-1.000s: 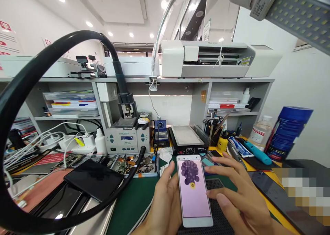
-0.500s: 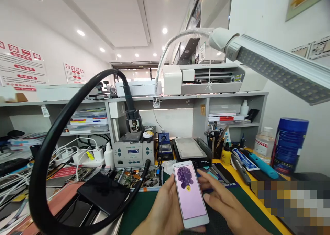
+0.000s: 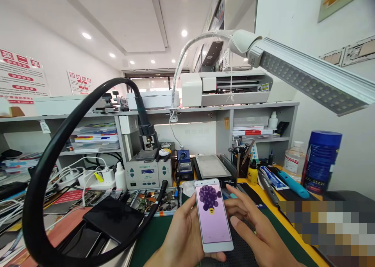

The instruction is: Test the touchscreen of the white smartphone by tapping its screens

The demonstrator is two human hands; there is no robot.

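A white smartphone (image 3: 213, 220) lies face up in my left hand (image 3: 183, 233), its screen lit with a cluster of dark purple circles and a small yellow figure on pink. The thumb runs along the phone's left edge, and fingertips show under its bottom edge. Close to the right edge is my right hand (image 3: 254, 230), its fingers stretched out and apart, holding nothing. Whether its index fingertip touches the phone's upper corner I cannot tell. Below both hands is a dark green mat (image 3: 155, 233).
A thick black hose (image 3: 29, 204) loops across the left, from a soldering station (image 3: 146, 175). A parts tray (image 3: 172, 202) and a dark flat panel (image 3: 114, 219) lie left of my hands. Behind stands a heating plate (image 3: 213, 167); at right are a yellow bottle (image 3: 252, 174) and a blue canister (image 3: 320, 161).
The phone has turned a little more upright in my left hand. My right hand stays beside it with its fingers still apart. The whole view has shifted slightly.
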